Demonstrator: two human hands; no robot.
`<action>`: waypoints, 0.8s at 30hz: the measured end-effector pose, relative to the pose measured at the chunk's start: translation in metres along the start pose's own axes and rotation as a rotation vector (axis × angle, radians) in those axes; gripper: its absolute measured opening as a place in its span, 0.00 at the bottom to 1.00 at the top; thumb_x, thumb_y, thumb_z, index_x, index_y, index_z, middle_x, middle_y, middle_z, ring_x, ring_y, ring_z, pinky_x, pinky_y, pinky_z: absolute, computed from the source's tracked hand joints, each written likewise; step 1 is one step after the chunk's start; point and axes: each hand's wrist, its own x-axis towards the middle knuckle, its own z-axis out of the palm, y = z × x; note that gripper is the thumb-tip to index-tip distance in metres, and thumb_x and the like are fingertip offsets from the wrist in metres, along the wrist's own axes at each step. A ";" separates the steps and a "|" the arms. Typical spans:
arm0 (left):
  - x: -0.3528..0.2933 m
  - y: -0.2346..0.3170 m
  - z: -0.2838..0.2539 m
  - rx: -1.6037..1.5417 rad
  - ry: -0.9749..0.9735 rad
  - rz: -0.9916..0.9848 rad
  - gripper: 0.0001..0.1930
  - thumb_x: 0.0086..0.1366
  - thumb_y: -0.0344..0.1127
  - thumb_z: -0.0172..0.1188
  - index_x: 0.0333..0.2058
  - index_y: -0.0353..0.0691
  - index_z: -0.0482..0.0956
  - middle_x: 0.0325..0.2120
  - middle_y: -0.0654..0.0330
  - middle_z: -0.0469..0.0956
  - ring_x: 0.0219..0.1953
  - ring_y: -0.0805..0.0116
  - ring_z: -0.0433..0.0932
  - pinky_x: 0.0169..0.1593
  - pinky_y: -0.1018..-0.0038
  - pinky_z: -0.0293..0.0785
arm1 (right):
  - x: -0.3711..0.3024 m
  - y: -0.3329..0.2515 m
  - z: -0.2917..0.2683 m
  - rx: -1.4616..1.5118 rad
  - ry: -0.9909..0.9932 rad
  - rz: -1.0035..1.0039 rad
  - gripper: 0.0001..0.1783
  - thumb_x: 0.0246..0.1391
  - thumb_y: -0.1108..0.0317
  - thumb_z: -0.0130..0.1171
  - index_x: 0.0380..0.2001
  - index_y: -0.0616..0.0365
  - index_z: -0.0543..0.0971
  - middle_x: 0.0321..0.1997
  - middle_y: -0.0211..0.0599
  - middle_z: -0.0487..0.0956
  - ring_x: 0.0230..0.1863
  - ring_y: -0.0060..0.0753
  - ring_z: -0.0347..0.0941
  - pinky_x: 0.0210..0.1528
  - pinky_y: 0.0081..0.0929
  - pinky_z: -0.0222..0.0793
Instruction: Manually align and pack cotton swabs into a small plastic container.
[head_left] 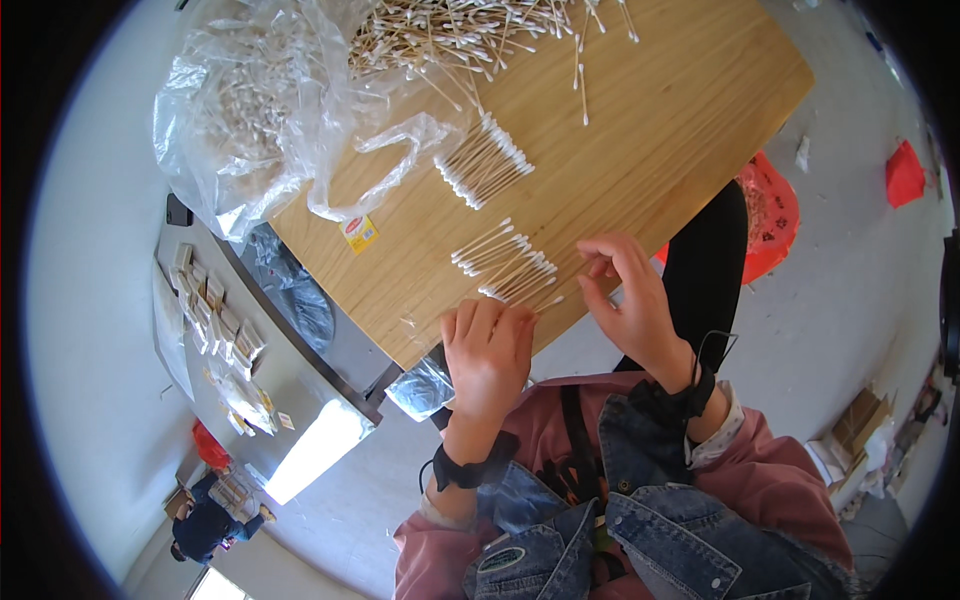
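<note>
A small row of cotton swabs (508, 265) lies on the wooden table near its front edge. At the row's near end is my left hand (487, 350), palm down with bent fingers; its fingertips are hidden, so whatever they hold does not show. My right hand (635, 312) hovers just right of the row, thumb and forefinger curved and apart, with nothing visible between them. Farther back, a denser, neater row of cotton swabs (485, 162) lies side by side. A big loose heap of cotton swabs (450, 38) covers the far edge, beside a clear plastic bag (245, 110) full of more.
A small yellow-and-red packet (359, 234) lies on the wooden table (660, 100). To the left, a second table holds stacked small packs (215, 315). A red bag (770, 220) sits at right beside my leg. Another person (205, 520) is at the lower left.
</note>
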 end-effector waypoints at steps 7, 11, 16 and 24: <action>0.015 0.002 0.004 -0.040 0.065 -0.178 0.09 0.55 0.29 0.69 0.35 0.41 0.79 0.31 0.59 0.73 0.37 0.57 0.72 0.44 0.63 0.63 | 0.003 -0.002 0.007 0.005 0.012 -0.015 0.21 0.49 0.83 0.61 0.48 0.60 0.74 0.42 0.43 0.75 0.35 0.39 0.75 0.38 0.30 0.72; 0.015 -0.002 0.007 -0.018 0.153 -0.211 0.09 0.58 0.29 0.68 0.36 0.40 0.79 0.32 0.58 0.73 0.39 0.56 0.72 0.45 0.63 0.63 | 0.005 -0.004 0.015 0.073 -0.015 0.007 0.20 0.49 0.83 0.62 0.48 0.61 0.74 0.43 0.43 0.75 0.36 0.41 0.75 0.38 0.32 0.72; 0.024 -0.014 0.004 -0.010 0.106 -0.268 0.06 0.58 0.29 0.67 0.34 0.41 0.80 0.32 0.58 0.73 0.39 0.55 0.72 0.47 0.63 0.64 | 0.006 -0.001 0.026 0.039 -0.073 -0.076 0.21 0.47 0.80 0.66 0.46 0.61 0.74 0.40 0.42 0.76 0.37 0.41 0.74 0.37 0.33 0.72; 0.034 -0.024 0.000 -0.001 0.027 -0.151 0.07 0.56 0.28 0.68 0.32 0.42 0.79 0.32 0.59 0.72 0.40 0.56 0.71 0.47 0.62 0.65 | 0.006 -0.002 0.031 -0.141 -0.078 -0.150 0.22 0.45 0.73 0.70 0.44 0.59 0.75 0.35 0.40 0.75 0.36 0.42 0.75 0.35 0.33 0.70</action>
